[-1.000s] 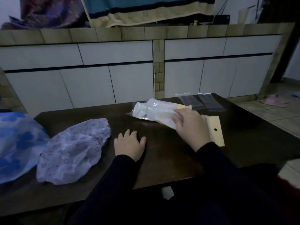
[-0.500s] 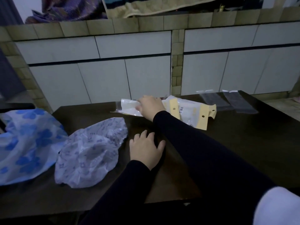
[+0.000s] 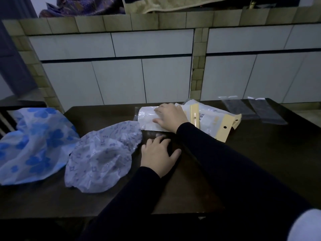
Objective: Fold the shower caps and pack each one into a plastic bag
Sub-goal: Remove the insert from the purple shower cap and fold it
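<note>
The right hand is pressing relaxed fingers onto a packed shower-cap bag. The left hand is resting flat and released, nearer the unfolded lilac shower cap lying just to its left, its length running diagonally.

On the dark wooden table, the crumpled pale purple-printed shower cap lies left of centre — the blue-flowered plastic shower cap just beside it, further left. Behind, the white packed plastic bag sits under the right hand; two empty clear plastic bags lie far right. The left hand rests before the packed bag.
</note>
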Demonstrator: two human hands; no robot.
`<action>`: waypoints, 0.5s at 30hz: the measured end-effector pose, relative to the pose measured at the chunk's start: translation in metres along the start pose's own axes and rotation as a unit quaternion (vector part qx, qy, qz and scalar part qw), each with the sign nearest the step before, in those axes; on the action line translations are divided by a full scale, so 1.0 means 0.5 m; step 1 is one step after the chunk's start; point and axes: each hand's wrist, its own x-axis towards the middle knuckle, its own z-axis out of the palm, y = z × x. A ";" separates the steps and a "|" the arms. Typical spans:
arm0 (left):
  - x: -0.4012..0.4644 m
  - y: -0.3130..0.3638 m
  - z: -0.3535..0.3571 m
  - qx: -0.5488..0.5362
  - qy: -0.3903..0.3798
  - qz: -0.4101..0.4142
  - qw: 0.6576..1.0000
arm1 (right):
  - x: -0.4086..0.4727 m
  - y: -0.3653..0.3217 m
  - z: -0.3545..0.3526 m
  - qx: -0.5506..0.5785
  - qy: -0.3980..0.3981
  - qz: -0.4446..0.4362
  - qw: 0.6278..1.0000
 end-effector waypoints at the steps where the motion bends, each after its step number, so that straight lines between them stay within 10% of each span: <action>1: -0.001 -0.002 -0.004 -0.018 -0.006 0.000 1.000 | -0.005 -0.004 -0.007 0.009 0.003 -0.006 1.000; 7: -0.040 -0.023 -0.104 -0.089 0.135 0.053 0.985 | -0.046 -0.032 -0.045 0.164 0.042 -0.017 0.985; 11: -0.080 -0.067 -0.176 0.075 0.318 -0.002 0.945 | -0.087 -0.082 -0.057 0.291 0.041 -0.082 0.952; 15: -0.110 -0.090 -0.188 0.117 0.165 -0.163 0.966 | -0.110 -0.129 -0.049 0.297 -0.025 -0.158 0.942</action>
